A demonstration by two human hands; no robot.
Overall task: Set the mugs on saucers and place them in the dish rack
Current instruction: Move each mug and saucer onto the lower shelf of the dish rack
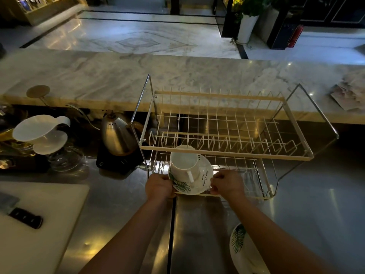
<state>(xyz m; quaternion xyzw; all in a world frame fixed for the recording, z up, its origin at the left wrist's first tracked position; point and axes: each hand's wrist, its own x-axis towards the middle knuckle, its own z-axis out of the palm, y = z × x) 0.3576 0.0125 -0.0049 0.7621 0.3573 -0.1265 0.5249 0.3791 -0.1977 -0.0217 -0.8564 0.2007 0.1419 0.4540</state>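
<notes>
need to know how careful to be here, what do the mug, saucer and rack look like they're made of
Mug: looks like glazed white ceramic, smooth with a soft sheen.
Saucer: seemingly the same glazed ceramic, white with a printed green leaf and script.
Dish rack: thin wire, apparently coated pale cream, on a shiny bare metal frame; the straight pale rails could be wood or plastic, hard to tell.

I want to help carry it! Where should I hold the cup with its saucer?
Hold the saucer by its rim on two opposite sides, one hand each, like the left hand and right hand here. The cup only sits loose on top, so keep it level.
</notes>
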